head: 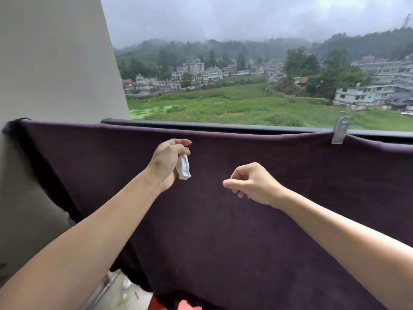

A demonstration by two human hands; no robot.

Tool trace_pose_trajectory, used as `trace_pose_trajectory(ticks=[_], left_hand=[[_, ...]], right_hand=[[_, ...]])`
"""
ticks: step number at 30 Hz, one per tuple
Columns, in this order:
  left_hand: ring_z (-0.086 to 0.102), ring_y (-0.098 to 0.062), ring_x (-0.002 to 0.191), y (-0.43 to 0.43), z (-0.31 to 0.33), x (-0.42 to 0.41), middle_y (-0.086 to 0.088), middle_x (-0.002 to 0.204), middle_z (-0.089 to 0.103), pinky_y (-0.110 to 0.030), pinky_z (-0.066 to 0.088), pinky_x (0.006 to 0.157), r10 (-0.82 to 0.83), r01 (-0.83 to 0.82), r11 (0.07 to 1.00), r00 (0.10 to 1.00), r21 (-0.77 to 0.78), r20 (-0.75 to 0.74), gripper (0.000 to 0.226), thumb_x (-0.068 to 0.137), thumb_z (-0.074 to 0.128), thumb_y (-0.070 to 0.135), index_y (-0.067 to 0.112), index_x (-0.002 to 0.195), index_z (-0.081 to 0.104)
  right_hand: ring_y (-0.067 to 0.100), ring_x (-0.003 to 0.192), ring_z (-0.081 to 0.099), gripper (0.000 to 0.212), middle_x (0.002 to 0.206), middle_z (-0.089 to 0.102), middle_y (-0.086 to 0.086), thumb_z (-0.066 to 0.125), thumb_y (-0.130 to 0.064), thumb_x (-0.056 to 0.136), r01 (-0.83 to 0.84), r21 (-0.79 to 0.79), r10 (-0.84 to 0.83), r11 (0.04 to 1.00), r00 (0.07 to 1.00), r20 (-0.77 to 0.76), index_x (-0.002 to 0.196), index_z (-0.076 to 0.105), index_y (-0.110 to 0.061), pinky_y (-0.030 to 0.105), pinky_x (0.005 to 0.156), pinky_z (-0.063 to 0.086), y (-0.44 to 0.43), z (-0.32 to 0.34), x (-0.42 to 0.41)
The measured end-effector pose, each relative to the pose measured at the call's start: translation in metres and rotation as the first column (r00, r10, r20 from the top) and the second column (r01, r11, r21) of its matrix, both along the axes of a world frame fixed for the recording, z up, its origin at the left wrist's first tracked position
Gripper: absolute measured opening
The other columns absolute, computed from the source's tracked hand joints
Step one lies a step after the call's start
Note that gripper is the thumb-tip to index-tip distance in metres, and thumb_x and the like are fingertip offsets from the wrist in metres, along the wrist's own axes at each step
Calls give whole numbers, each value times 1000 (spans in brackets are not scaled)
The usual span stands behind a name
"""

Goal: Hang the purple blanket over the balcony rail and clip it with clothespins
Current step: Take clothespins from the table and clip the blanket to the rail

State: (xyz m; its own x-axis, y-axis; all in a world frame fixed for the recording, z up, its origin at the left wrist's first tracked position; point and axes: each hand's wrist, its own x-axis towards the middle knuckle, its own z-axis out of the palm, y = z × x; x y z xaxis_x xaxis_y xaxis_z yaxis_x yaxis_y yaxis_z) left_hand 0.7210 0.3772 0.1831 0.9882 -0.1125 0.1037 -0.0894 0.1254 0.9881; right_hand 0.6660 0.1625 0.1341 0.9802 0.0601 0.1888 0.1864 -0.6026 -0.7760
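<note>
**Purple blanket (223, 220) draped over rail, one pin on, another in hand**

Two bare forearms reach out in front of the dark purple cloth, which hangs in a broad, matte sheet with a soft, napped look. It appears thick and limp rather than stiff, likely heavy enough to slide if left unpinned. The best hold looks to be the folded top edge, where the cloth doubles over the bar. The left hand (169, 162) pinches a small white clothespin (184, 167), ribbed plastic by the look of it, between thumb and curled fingers, just below that top edge. The right hand (252, 184) is loosely fisted, thumb against forefinger, with nothing visible in it. It hovers close to the cloth; whether it touches cannot be told. Beyond, the blanket's fold runs along the smooth black balcony rail (201, 126), sagging slightly between supports. A pale grey clothespin (340, 130) clamps it at the right. A plain grey pillar (55, 63) stands at the left. Far off lie green fields (245, 104), pale houses (201, 72) and misted hills (223, 45).
</note>
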Motion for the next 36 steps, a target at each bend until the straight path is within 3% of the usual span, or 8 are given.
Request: trace_pose_trajectory(ticks=[3, 9, 15, 18, 25, 28, 32, 36], left_hand=[[52, -14, 67, 76, -5, 3, -7, 77, 57, -25, 41, 64, -35, 35, 999, 999, -9, 29, 27, 91, 40, -9, 4, 96, 63], [64, -20, 83, 180, -20, 12, -12, 82, 68, -31, 48, 86, 30, -25, 998, 996, -57, 83, 24, 96, 43, -3, 2, 95, 66], [68, -19, 86, 226, -21, 23, -16, 95, 72, -29, 50, 82, 102, -79, 981, 988, -177, 120, 14, 95, 52, 3, 3, 95, 66], [67, -20, 89, 238, -24, 32, -17, 96, 72, -30, 49, 86, 116, -92, 976, 987, -198, 115, 13, 94, 54, 2, 4, 93, 67], [59, -19, 115, 267, -12, 74, -12, 116, 66, -37, 42, 101, 183, -178, 982, 980, -59, 77, 14, 93, 58, 10, 10, 105, 65], [60, -15, 110, 292, -8, 102, -5, 113, 67, -35, 45, 94, 324, -338, 936, 937, 103, 127, 11, 90, 63, 16, 19, 99, 67], [63, -18, 95, 328, -14, 134, -9, 101, 69, -27, 48, 75, 480, -504, 834, 863, 226, 156, 10, 87, 64, 11, 16, 95, 67], [62, -19, 82, 359, -12, 171, -6, 86, 66, -23, 45, 65, 559, -595, 728, 803, 342, 206, 12, 84, 64, 7, 20, 82, 65]], right_hand=[[9, 57, 62, 29, 67, 70, 3, 73, -34, 82, -35, 147, 46, 989, 996, -76, 76, 69, -5, 26, 49, 44, 74, -8, 11], [10, 58, 60, 28, 74, 68, 3, 69, -38, 86, -114, 417, 222, 902, 950, -221, 85, 72, -10, 22, 50, 42, 200, -3, 30], [17, 75, 69, 30, 98, 74, 12, 68, -36, 87, -134, 641, 410, 756, 860, -304, 100, 69, -10, 22, 56, 46, 270, 13, 53], [16, 79, 70, 27, 98, 73, 12, 71, -30, 86, -117, 701, 473, 704, 813, -339, 103, 71, -9, 20, 59, 49, 290, 14, 69], [11, 62, 61, 10, 81, 68, 13, 71, -4, 82, -72, 706, 393, 704, 868, -304, 91, 72, 1, 17, 52, 48, 302, 13, 130], [12, 59, 57, 5, 73, 62, 14, 68, 3, 79, -54, 705, 332, 707, 906, -263, 80, 70, -2, 17, 49, 48, 291, 15, 159], [10, 55, 60, 20, 77, 66, 11, 63, 6, 83, -60, 752, 316, 656, 927, -201, 100, 67, -5, 18, 47, 48, 284, 25, 182], [10, 56, 60, 14, 73, 68, 6, 64, -2, 87, -157, 563, 185, 812, 983, 8, 100, 71, -4, 20, 50, 49, 294, 58, 206]])
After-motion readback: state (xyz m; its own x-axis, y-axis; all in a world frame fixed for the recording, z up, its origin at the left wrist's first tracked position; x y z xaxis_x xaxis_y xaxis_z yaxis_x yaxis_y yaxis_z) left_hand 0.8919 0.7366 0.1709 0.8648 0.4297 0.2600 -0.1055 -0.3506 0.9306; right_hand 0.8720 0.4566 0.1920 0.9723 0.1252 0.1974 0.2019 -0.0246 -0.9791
